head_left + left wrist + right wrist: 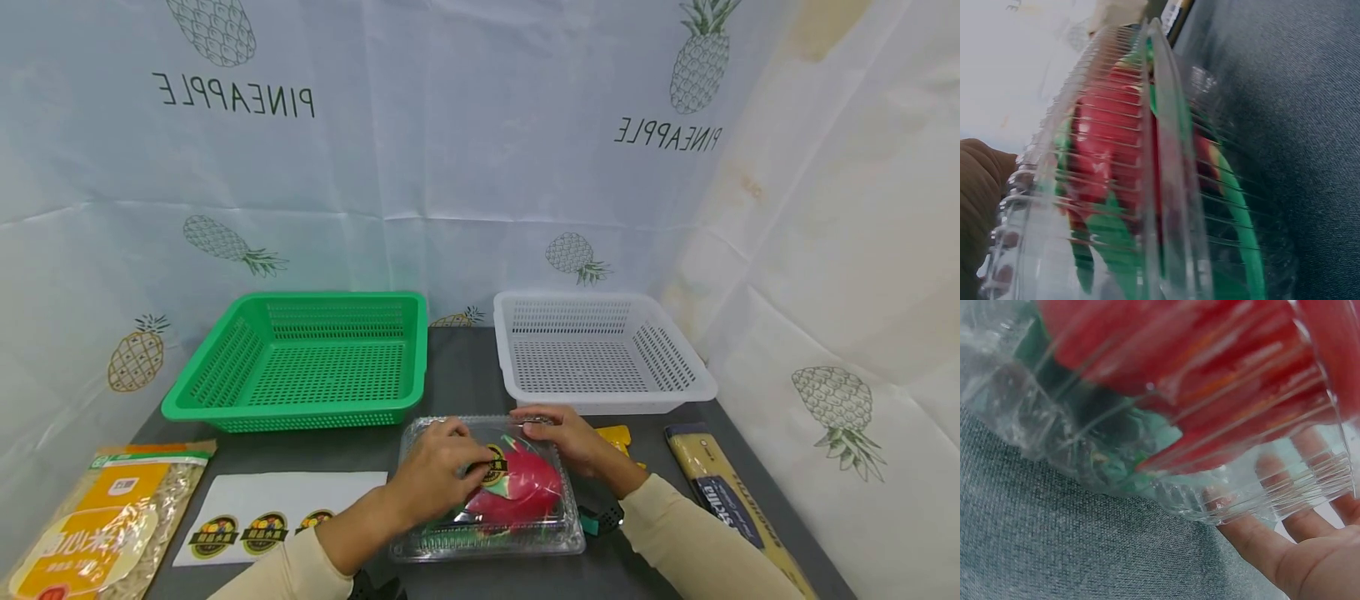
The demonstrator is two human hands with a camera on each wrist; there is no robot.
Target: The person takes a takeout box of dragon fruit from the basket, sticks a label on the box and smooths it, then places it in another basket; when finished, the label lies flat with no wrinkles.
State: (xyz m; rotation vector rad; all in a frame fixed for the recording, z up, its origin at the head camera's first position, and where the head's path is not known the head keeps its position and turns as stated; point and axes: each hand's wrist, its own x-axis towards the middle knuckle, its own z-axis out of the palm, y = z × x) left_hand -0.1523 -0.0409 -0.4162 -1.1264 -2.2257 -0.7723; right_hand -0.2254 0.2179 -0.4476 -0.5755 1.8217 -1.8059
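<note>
A clear plastic clamshell box (525, 546), lid down, holds a red dragon fruit (528, 487) with green tips. On its lid is a round black-and-gold sticker (496, 467). My left hand (442, 468) is over the lid's left half, thumb and forefinger pinching the sticker at its left edge. With my right hand (564, 435) I grip the box's far right corner. Fingers (1260, 544) of that hand show against the ribbed plastic wall in the right wrist view. The left wrist view has the box's ribbed side and the red fruit (1110, 137) inside.
A white sheet (300, 487) with several similar stickers lies left of the box. Behind stand a green basket (292, 421) and a white basket (607, 400). An oat-like flake bag (97, 525) is at far left; a tan package (727, 500) and yellow packet (617, 436) lie right.
</note>
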